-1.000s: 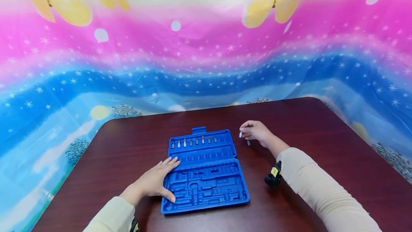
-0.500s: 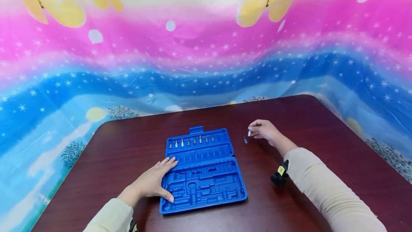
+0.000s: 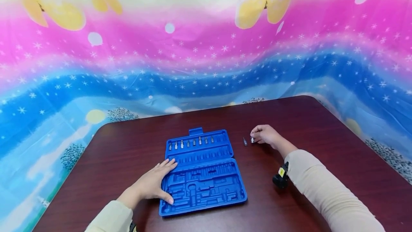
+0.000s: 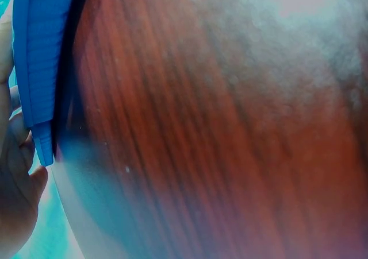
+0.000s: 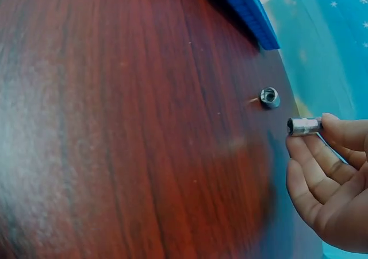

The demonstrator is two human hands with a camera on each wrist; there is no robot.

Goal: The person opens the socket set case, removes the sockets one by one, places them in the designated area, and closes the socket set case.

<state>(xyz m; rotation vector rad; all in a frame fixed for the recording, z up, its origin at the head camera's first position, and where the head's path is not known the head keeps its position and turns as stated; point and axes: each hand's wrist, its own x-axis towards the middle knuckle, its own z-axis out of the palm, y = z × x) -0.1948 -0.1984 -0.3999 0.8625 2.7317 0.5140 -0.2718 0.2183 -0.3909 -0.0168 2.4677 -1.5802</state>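
Tabletop (image 3: 128, 144) beneath case (image 3: 212, 185); snowflake-patterned backdrop (image 3: 193, 54)

Glossy brown table (image 3: 128, 142) — snowflake-patterned cloth (image 3: 199, 56) behind.

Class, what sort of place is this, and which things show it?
Probably an indoor work corner: a table, an open case of metal bits, and a patterned curtain behind.

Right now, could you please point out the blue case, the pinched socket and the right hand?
Blue case (image 3: 206, 184): head view, moulded near half.
Pinched socket (image 5: 305, 126): right wrist view, metal barrel.
Right hand (image 3: 266, 134): head view, back.
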